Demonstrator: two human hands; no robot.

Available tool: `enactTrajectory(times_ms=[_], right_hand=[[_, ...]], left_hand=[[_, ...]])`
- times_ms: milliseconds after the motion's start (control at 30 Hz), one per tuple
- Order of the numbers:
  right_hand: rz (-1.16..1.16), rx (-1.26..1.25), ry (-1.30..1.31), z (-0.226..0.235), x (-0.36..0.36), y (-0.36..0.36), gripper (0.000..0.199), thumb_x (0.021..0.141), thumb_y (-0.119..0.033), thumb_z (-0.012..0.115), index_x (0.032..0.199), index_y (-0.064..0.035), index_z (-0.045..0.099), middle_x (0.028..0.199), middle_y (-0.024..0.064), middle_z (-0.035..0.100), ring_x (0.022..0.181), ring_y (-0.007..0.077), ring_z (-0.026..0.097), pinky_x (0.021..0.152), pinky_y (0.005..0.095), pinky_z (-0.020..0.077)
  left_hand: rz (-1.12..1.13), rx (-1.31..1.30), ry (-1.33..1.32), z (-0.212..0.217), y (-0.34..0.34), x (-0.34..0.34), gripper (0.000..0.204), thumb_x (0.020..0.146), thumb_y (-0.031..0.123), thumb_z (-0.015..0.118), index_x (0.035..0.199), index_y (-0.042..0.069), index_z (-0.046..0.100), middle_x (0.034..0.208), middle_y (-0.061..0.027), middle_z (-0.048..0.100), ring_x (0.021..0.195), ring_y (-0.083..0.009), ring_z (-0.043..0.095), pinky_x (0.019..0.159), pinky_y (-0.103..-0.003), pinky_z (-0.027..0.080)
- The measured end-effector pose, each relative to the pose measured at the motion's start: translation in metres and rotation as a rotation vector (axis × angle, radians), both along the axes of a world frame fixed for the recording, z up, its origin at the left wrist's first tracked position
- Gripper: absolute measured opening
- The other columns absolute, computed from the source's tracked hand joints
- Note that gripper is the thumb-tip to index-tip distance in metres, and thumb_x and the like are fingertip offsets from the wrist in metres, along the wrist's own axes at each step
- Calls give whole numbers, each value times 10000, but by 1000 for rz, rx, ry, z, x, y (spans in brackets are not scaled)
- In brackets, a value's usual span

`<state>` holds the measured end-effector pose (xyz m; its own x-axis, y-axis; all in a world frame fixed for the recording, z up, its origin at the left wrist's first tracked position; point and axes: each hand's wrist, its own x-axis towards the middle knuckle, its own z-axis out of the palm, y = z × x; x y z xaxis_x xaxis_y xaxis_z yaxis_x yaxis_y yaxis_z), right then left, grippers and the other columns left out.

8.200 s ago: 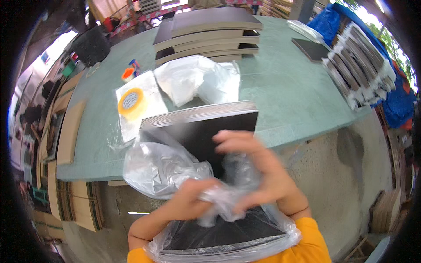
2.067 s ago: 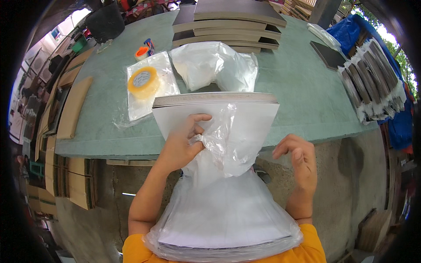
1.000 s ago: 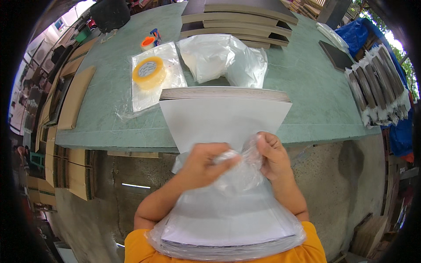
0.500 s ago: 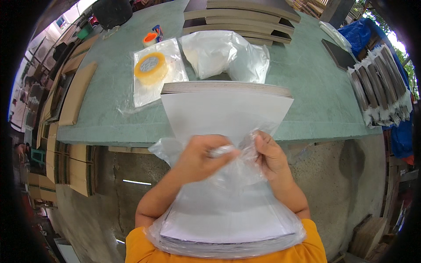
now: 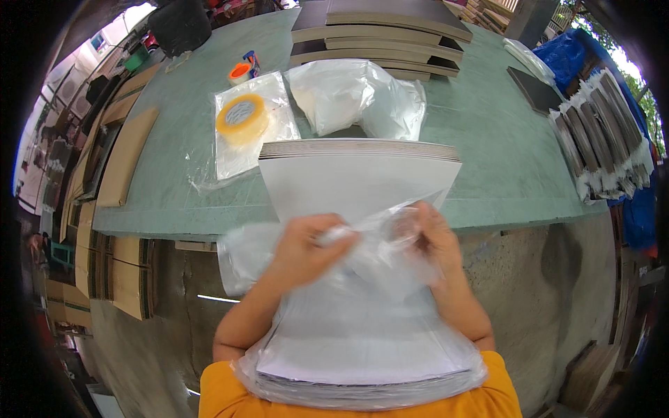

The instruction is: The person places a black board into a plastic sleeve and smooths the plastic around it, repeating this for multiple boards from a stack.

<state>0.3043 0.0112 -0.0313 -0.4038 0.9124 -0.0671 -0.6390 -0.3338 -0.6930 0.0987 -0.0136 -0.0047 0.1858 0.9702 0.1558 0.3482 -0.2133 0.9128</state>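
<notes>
A thick stack of white boards [image 5: 362, 177] spans from the table's near edge toward my body. Its lower part is inside a clear plastic bag [image 5: 362, 327], whose closed-looking end rests against my orange shirt. Above the stack my left hand [image 5: 310, 251] pinches a bunched part of the plastic, with a loose piece hanging out to its left. My right hand [image 5: 435, 240] has fingers curled on the bag's crumpled upper edge. Plastic stretches between both hands, blurred by motion, and covers the middle of the boards.
On the green table [image 5: 174, 167] a yellow tape roll [image 5: 242, 118] lies on flat plastic bags [image 5: 279, 143]. Beyond stand a tape dispenser [image 5: 242, 71], crumpled plastic [image 5: 355, 94] and stacked dark boards [image 5: 383, 31]. Wrapped boards [image 5: 603, 132] sit at right, cardboard [image 5: 129, 157] at left.
My hands have drawn slightly apart, the left moving left, pulling the plastic between them. The loose plastic at left spreads wider and hangs lower. My view has shifted slightly.
</notes>
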Motion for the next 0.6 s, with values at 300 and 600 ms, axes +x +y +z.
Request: enactTrajectory(times_ms=[300,600], right_hand=[[-179,825,-584,39,-2,-22,122,754,-131,630,711,-23,594,995,81,511,896,150,505,767,279,419],[-50,776,-638,42,-14,2,707,619,-147,734,1225,-44,383,1224,110,431,1130,234,417,937,348,316]], left_hand=[[-151,199,289,36,-24,8,234,744,191,639,870,28,527,841,-66,574,777,-167,563,630,-278,438],[-196,129,-53,33,-20,19,320,830,278,543,1030,28,563,910,-117,447,859,-220,469,736,-294,395]])
